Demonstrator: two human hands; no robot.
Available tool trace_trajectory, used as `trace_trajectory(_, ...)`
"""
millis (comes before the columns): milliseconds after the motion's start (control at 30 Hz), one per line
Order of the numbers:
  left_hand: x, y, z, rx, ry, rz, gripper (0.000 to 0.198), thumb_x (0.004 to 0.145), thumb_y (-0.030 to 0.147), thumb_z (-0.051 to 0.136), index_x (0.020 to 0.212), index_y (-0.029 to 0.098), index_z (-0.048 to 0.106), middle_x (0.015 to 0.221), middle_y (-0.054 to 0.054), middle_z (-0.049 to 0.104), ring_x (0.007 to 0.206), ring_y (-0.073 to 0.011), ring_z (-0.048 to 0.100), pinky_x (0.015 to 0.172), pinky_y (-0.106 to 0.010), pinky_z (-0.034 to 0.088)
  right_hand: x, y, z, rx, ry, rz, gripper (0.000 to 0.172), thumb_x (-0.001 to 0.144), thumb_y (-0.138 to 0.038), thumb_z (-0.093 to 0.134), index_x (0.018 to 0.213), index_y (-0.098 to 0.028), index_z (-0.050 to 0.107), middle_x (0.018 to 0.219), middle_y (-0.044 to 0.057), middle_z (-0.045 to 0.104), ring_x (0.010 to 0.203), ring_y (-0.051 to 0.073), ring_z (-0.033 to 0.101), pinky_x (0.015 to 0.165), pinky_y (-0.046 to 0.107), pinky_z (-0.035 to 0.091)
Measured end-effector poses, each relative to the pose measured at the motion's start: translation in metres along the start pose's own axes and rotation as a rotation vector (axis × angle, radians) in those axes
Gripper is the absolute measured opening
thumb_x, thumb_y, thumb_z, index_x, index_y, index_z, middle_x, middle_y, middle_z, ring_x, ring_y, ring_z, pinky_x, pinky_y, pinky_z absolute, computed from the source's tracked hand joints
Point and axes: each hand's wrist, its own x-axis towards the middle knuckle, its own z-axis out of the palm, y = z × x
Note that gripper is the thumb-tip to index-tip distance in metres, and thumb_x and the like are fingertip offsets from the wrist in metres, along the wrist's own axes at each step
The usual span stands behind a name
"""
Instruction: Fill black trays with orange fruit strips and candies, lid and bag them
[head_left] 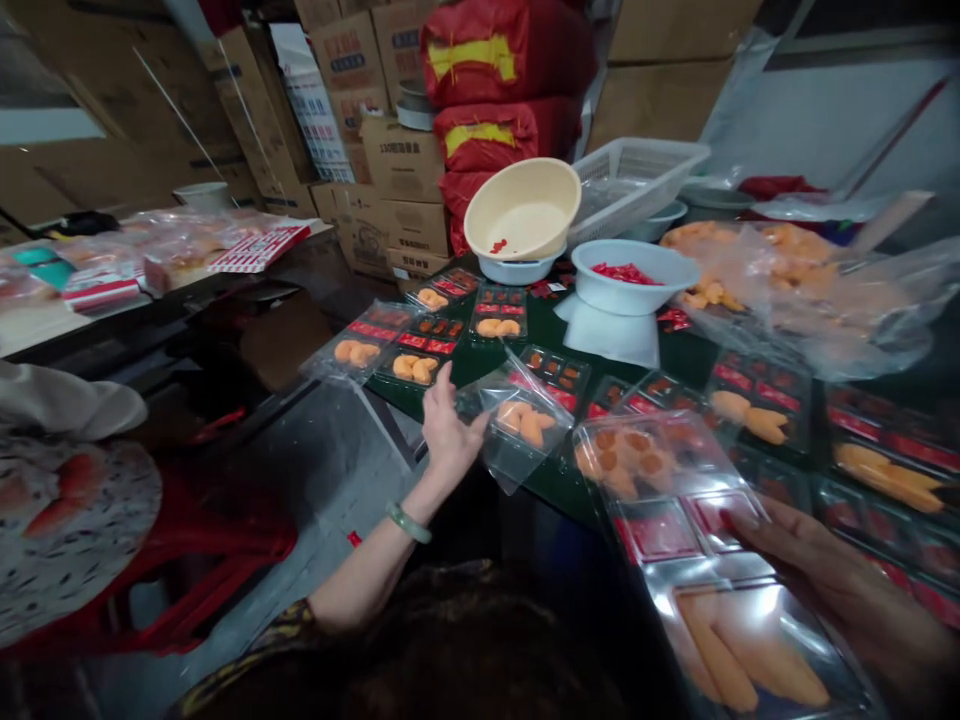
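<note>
Snack pack [656, 535], clear and single, is filling the lower right, the right hand [840, 575] gripping its edge; mid-frame, the left hand [448, 430] is spreading its fingers by one smaller-looking pack [525, 422], contact unclear; four trays [499, 312] are lying beyond.

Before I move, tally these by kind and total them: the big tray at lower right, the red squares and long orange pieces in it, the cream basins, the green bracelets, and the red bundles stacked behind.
Big tray: 1
Red squares: 2
Long orange pieces: 2
Cream basin: 1
Green bracelet: 1
Red bundles showing: 3
Total: 10
</note>
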Motion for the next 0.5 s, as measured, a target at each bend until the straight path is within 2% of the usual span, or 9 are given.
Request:
trace_trajectory(67,0.0,0.0,-0.002,0.196,0.05,0.285,0.06,0.068,0.025,0.072,0.124,0.024,0.052,0.125,-0.014,0.048,0.117,-0.0332,0.043,0.088,-0.046,0.038,-0.002,0.003,-0.003,0.078,-0.02,0.045,0.049,0.053,-0.014,0.078,0.099,-0.026,0.066,0.09,0.007,0.073,0.075,0.03,0.069,0.063,0.035,0.057)
trace_trajectory(100,0.001,0.0,-0.003,0.246,0.051,0.433,0.044,0.072,0.026,0.069,0.115,0.026,0.059,0.127,-0.013,0.048,0.121,-0.0343,0.039,0.09,-0.048,0.034,-0.003,0.004,-0.004,0.097,-0.022,0.06,0.048,0.053,-0.012,0.078,0.098,-0.025,0.066,0.09,0.006,0.073,0.075,0.029,0.069,0.064,0.035,0.057)
trace_trajectory(133,0.002,-0.001,-0.003,0.259,0.023,0.579,0.028,0.077,0.025,0.064,0.105,0.027,0.064,0.122,-0.011,0.053,0.119,-0.032,0.041,0.09,-0.046,0.032,-0.004,0.004,-0.005,0.108,-0.025,0.068,0.047,0.053,-0.012,0.078,0.097,-0.025,0.067,0.09,0.006,0.073,0.076,0.03,0.069,0.064,0.036,0.057)
trace_trajectory(167,0.004,-0.002,-0.003,0.248,-0.031,0.714,0.016,0.082,0.023,0.058,0.096,0.026,0.067,0.11,-0.009,0.059,0.111,-0.0271,0.047,0.087,-0.043,0.033,-0.005,0.005,-0.006,0.11,-0.025,0.067,0.046,0.053,-0.012,0.078,0.096,-0.025,0.067,0.09,0.006,0.073,0.076,0.03,0.069,0.064,0.036,0.058)
trace_trajectory(200,0.005,-0.003,-0.002,0.229,-0.103,0.827,0.014,0.086,0.022,0.053,0.088,0.024,0.067,0.095,-0.006,0.064,0.097,-0.0213,0.053,0.081,-0.038,0.034,-0.007,0.005,-0.006,0.1,-0.019,0.055,0.045,0.053,-0.014,0.079,0.095,-0.025,0.068,0.09,0.006,0.073,0.076,0.03,0.069,0.062,0.035,0.058)
trace_trajectory(267,0.007,-0.004,0.001,0.213,-0.242,0.956,0.023,0.09,0.019,0.045,0.078,0.019,0.064,0.068,-0.002,0.061,0.068,-0.0132,0.053,0.067,-0.03,0.033,-0.009,0.004,-0.005,0.049,0.01,0.01,0.041,0.053,-0.02,0.081,0.092,-0.025,0.069,0.087,0.007,0.073,0.072,0.029,0.069,0.059,0.033,0.058)
trace_trajectory(367,0.011,0.003,0.006,0.282,-0.298,0.886,0.024,0.09,0.017,0.041,0.076,0.017,0.061,0.057,0.0,0.056,0.053,-0.0109,0.048,0.055,-0.027,0.028,-0.01,0.001,-0.004,-0.034,0.0,-0.032,0.029,0.058,-0.028,0.081,0.085,-0.024,0.07,0.073,0.007,0.071,0.06,0.023,0.067,0.051,0.027,0.055)
trace_trajectory(433,0.016,0.017,0.01,0.358,-0.304,0.768,0.016,0.087,0.018,0.043,0.084,0.015,0.059,0.059,-0.001,0.059,0.053,-0.0122,0.052,0.052,-0.026,0.028,-0.008,0.0,0.0,-0.053,-0.082,-0.028,0.025,0.062,-0.03,0.08,0.082,-0.022,0.069,0.066,0.006,0.069,0.056,0.021,0.065,0.049,0.025,0.053)
trace_trajectory(500,0.025,0.039,0.015,0.44,-0.359,0.67,0.016,0.084,0.02,0.046,0.094,0.013,0.056,0.064,-0.003,0.062,0.055,-0.0151,0.056,0.05,-0.025,0.028,-0.001,0.0,0.008,-0.072,-0.208,-0.03,0.026,0.064,-0.03,0.078,0.085,-0.02,0.067,0.065,0.005,0.068,0.059,0.02,0.066,0.054,0.025,0.054)
